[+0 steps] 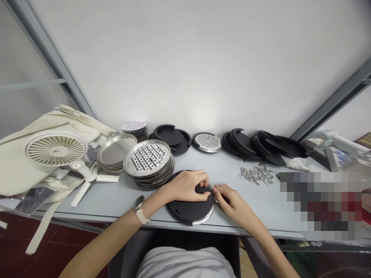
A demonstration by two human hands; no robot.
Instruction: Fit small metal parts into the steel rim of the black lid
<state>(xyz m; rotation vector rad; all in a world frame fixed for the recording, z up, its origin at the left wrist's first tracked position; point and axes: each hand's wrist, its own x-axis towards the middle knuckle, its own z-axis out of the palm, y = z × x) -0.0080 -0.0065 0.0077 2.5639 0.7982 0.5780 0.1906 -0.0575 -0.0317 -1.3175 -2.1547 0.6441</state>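
A round black lid-like disc [191,212] with a silver metal edge lies flat near the table's front edge. My left hand [189,186] rests over it, fingers closed on a small black tab [203,189] at the disc's right side. A bit of metal wire loop [210,187] shows at the end of that tab. My right hand [228,199] is beside the disc's right rim, thumb and forefinger pinched at the loop; its other fingers curl out of sight. Behind the right hand, a heap of similar metal wire loops [257,174] lies loose.
A stack of round metal grater plates [149,162] stands left of the disc, with plain metal plates [117,150] beyond it. Black round holders [171,137] and more black holders [243,144] line the wall around a grater disc [207,142]. A white fan [58,148] lies far left.
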